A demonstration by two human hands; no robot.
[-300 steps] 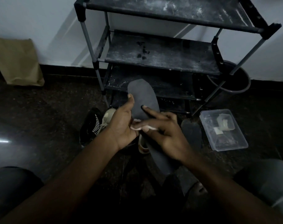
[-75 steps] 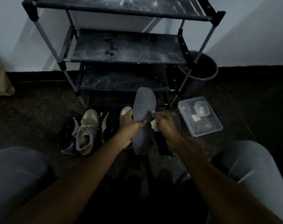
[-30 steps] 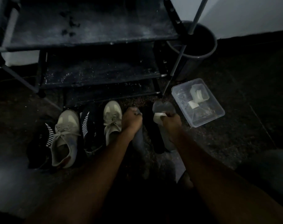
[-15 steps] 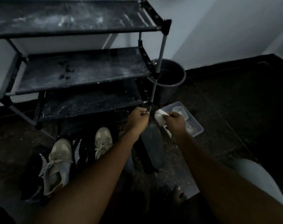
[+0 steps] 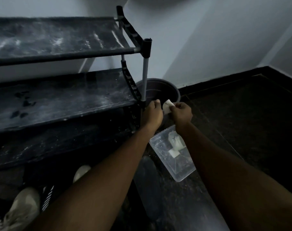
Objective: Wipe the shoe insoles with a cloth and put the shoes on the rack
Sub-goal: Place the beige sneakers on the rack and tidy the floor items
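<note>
Dim and bluish throughout; brightest on the wall (image 5: 217, 39), near black on the floor (image 5: 250, 114). Soft, grainy, bowed at the edges.

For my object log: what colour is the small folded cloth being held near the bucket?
Off-white; the small folded cloth shows best in the head view.
</note>
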